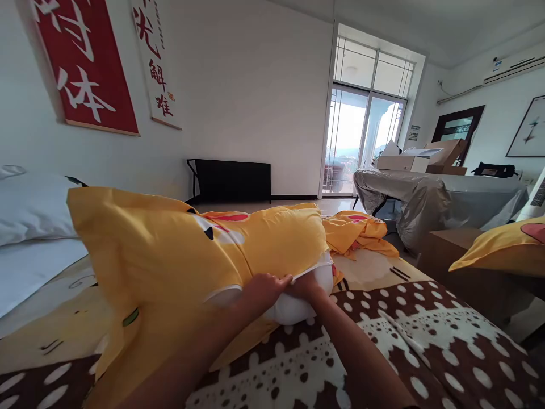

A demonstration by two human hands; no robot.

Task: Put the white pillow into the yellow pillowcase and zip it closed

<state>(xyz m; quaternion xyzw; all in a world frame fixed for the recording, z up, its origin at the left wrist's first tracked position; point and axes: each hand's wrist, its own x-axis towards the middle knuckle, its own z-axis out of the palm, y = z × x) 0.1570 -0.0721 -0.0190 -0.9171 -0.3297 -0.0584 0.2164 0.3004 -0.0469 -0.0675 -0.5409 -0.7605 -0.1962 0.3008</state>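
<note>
A white pillow [298,307] lies on the bed inside a yellow cartoon-print pillowcase [179,250], its white end showing at the case's open edge. My left hand [264,289] grips the yellow edge of the pillowcase near that opening, fingers curled over the cloth. My right hand [309,287] is closed on the same opening just beside it, pressed against the white pillow end. The two hands touch each other.
A brown and white dotted blanket [404,335] covers the bed. A crumpled yellow pillowcase [361,233] lies beyond. White pillows [29,210] sit at left. Another yellow pillow [506,247] rests on a wooden stand at right. A covered table [430,199] with boxes stands near the window.
</note>
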